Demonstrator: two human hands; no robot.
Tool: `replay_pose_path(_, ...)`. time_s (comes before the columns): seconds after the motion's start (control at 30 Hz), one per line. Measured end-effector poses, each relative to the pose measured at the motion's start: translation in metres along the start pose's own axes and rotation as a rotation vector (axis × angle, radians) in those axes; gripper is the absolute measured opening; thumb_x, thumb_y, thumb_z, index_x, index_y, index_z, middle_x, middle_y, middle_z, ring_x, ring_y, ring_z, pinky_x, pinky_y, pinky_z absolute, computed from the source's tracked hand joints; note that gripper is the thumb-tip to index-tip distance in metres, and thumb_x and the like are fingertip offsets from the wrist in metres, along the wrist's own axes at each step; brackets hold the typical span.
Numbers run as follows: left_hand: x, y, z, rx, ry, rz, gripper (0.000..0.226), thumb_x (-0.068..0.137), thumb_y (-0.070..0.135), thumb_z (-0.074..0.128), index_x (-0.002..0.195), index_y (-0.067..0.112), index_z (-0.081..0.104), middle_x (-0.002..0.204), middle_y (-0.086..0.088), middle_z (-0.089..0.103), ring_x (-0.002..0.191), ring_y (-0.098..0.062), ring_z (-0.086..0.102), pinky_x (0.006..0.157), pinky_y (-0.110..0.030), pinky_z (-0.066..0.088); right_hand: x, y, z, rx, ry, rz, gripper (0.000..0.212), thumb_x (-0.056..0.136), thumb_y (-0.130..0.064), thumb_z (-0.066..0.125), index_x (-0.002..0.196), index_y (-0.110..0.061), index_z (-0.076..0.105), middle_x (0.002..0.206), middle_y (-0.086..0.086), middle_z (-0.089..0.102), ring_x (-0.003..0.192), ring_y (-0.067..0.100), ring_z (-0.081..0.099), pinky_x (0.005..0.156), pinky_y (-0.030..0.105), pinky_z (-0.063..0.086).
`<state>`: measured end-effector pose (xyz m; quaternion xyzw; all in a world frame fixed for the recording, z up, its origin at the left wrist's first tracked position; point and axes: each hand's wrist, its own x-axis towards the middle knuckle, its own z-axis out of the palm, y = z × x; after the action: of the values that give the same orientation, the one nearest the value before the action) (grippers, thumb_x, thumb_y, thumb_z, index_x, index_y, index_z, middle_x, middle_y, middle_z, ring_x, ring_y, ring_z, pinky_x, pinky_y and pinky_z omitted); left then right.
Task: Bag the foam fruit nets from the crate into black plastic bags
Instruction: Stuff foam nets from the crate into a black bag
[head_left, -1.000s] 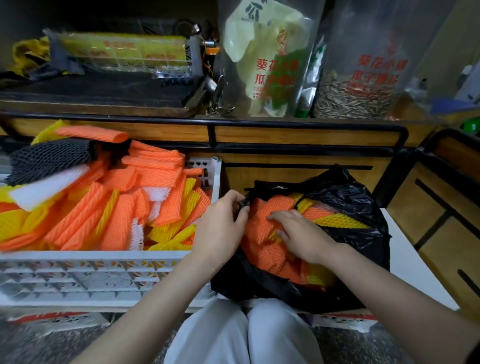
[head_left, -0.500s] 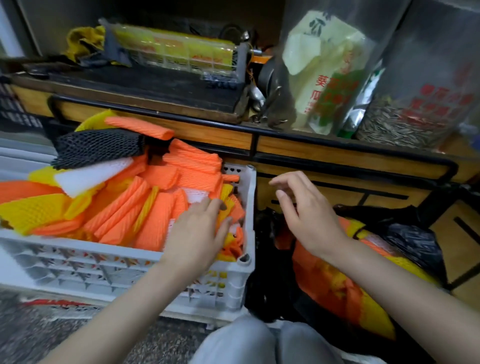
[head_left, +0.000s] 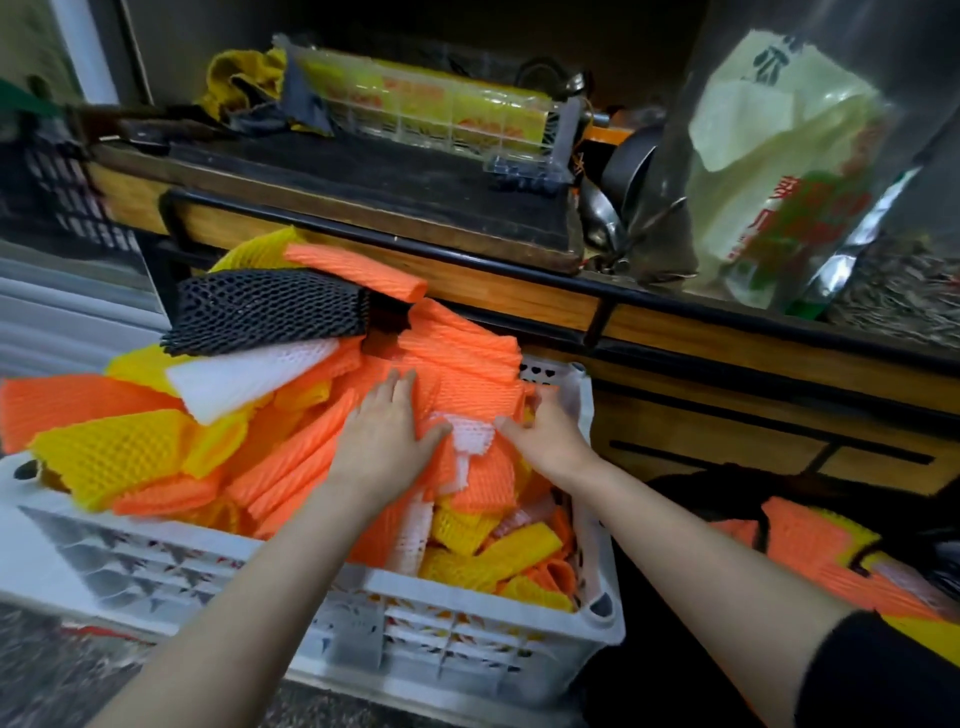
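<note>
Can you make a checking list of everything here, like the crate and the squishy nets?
Surface: speckled grey floor in front of the white crate.
Job's things: crate heaped with orange, yellow, white and black foam nets; black bag at the right already holds some.
Clutter: seed bags, clear box, yellow cloth on the wooden counter.
Hands: left hand lies flat on orange nets; right hand digs in beside a white net, grip unclear.
Cables: nothing seen.
Surroundings: dark crate at far left.

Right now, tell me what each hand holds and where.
Left hand presses flat on orange nets, holding nothing. Right hand curls its fingers into them by the crate wall; grip unclear.
</note>
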<state>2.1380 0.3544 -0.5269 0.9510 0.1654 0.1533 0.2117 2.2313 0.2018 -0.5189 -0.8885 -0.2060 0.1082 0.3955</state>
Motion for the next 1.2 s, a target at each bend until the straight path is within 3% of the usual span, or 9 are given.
replay_pose_path(0.1, 0.001, -0.003, 0.009, -0.028, 0.017, -0.025, 0.072, 0.092, 0.044, 0.048, 0.146, 0.006, 0.021, 0.154, -0.014, 0.023, 0.141, -0.025, 0.023, 0.114, -0.033, 0.018, 0.001, -0.008, 0.007, 0.136, 0.019, 0.124, 0.062, 0.088, -0.035, 0.062, 0.135, -0.005, 0.034, 0.111, 0.009, 0.062, 0.101, 0.024, 0.062, 0.091, 0.045, 0.051)
replay_pose_path(0.23, 0.001, 0.003, 0.014, -0.034, 0.071, -0.053, 0.064, 0.096, 0.043, 0.041, 0.145, 0.006, 0.025, 0.153, -0.016, 0.023, 0.14, -0.028, 0.026, 0.112, -0.035, 0.02, 0.005, -0.015, 0.011, 0.18, 0.078, 0.193, 0.059, 0.084, -0.047, 0.063, 0.122, -0.003, 0.052, 0.104, 0.013, 0.067, 0.092, 0.027, 0.065, 0.087, 0.046, 0.053)
replay_pose_path(0.33, -0.002, 0.009, 0.013, -0.059, 0.078, -0.075, 0.061, 0.096, 0.042, 0.04, 0.145, 0.008, 0.027, 0.153, -0.015, 0.024, 0.14, -0.027, 0.026, 0.111, -0.035, 0.019, 0.002, -0.021, 0.009, 0.233, 0.059, 0.262, 0.031, 0.085, -0.037, 0.064, 0.101, -0.01, 0.064, 0.099, 0.011, 0.069, 0.089, 0.026, 0.065, 0.086, 0.043, 0.054)
replay_pose_path(0.4, -0.005, 0.013, 0.013, -0.096, 0.074, -0.071, 0.059, 0.097, 0.041, 0.039, 0.145, 0.009, 0.027, 0.153, -0.014, 0.025, 0.141, -0.025, 0.024, 0.112, -0.034, 0.015, -0.002, -0.023, 0.005, 0.286, 0.039, 0.262, 0.017, 0.086, -0.031, 0.064, 0.088, -0.014, 0.065, 0.094, 0.007, 0.071, 0.08, 0.02, 0.065, 0.071, 0.032, 0.054)
replay_pose_path(0.5, -0.011, 0.02, 0.01, -0.172, 0.063, -0.023, 0.056, 0.098, 0.037, 0.038, 0.145, 0.009, 0.026, 0.152, -0.012, 0.028, 0.142, -0.021, 0.022, 0.114, -0.035, 0.01, -0.016, -0.03, -0.008, 0.345, 0.013, 0.22, 0.015, 0.086, -0.027, 0.064, 0.076, -0.017, 0.059, 0.079, 0.002, 0.067, 0.065, 0.011, 0.061, 0.052, 0.019, 0.044)
replay_pose_path(0.63, -0.018, 0.039, 0.003, -0.259, 0.087, 0.067, 0.053, 0.098, 0.031, 0.04, 0.144, 0.007, 0.027, 0.148, -0.01, 0.035, 0.139, -0.02, 0.028, 0.116, -0.035, 0.01, -0.036, -0.037, -0.03, 0.413, 0.006, 0.187, 0.01, 0.083, -0.024, 0.067, 0.082, -0.015, 0.062, 0.088, 0.009, 0.071, 0.077, 0.021, 0.068, 0.072, 0.031, 0.053)
replay_pose_path(0.77, -0.025, 0.066, -0.01, -0.367, 0.14, 0.137, 0.051, 0.098, 0.027, 0.043, 0.142, 0.005, 0.031, 0.145, -0.011, 0.039, 0.135, -0.023, 0.034, 0.114, -0.04, 0.021, -0.055, -0.043, -0.06, 0.465, 0.051, 0.144, 0.017, 0.084, -0.021, 0.066, 0.098, -0.012, 0.065, 0.101, 0.011, 0.071, 0.093, 0.025, 0.068, 0.085, 0.036, 0.053)
replay_pose_path(0.97, -0.038, 0.109, -0.027, -0.454, 0.236, 0.219, 0.052, 0.095, 0.025, 0.05, 0.14, 0.008, 0.033, 0.141, -0.007, 0.04, 0.132, -0.02, 0.036, 0.11, -0.038, 0.028, -0.085, -0.045, -0.107, 0.498, 0.089, 0.039, 0.013, 0.086, -0.016, 0.063, 0.098, -0.02, 0.059, 0.094, 0.0, 0.068, 0.082, 0.011, 0.066, 0.068, 0.022, 0.053)
replay_pose_path(1.2, -0.046, 0.123, -0.028, -0.308, 0.323, 0.229, 0.045, 0.092, 0.025, 0.053, 0.134, 0.011, 0.042, 0.141, -0.007, 0.039, 0.134, -0.023, 0.034, 0.111, -0.044, 0.026, -0.109, -0.034, -0.129, 0.443, 0.133, 0.065, 0.002, 0.087, -0.014, 0.059, 0.088, -0.015, 0.06, 0.092, 0.008, 0.069, 0.084, 0.019, 0.066, 0.084, 0.039, 0.053)
